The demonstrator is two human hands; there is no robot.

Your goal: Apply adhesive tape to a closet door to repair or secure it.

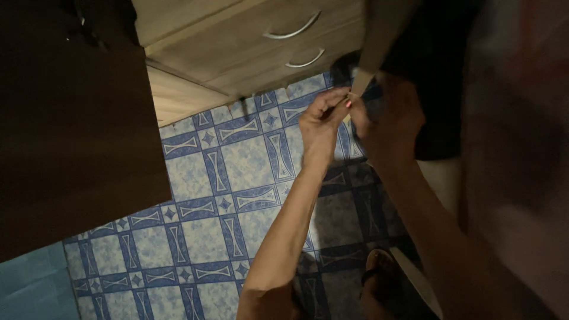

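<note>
My left hand point(323, 121) and my right hand point(388, 121) meet above the floor, fingers pinched together at the lower end of a light wooden panel point(376, 41) that slants down from the top of the view. The fingertips of both hands touch a small object at that corner; it is too small and dark to identify. A dark cloth or garment point(438, 71) lies behind my right hand.
A wooden cabinet with two drawers and curved metal handles point(293, 32) stands ahead. A dark brown panel point(71, 130) fills the left. The floor has blue and white patterned tiles point(207, 189). My foot in a sandal point(382, 284) shows at the bottom.
</note>
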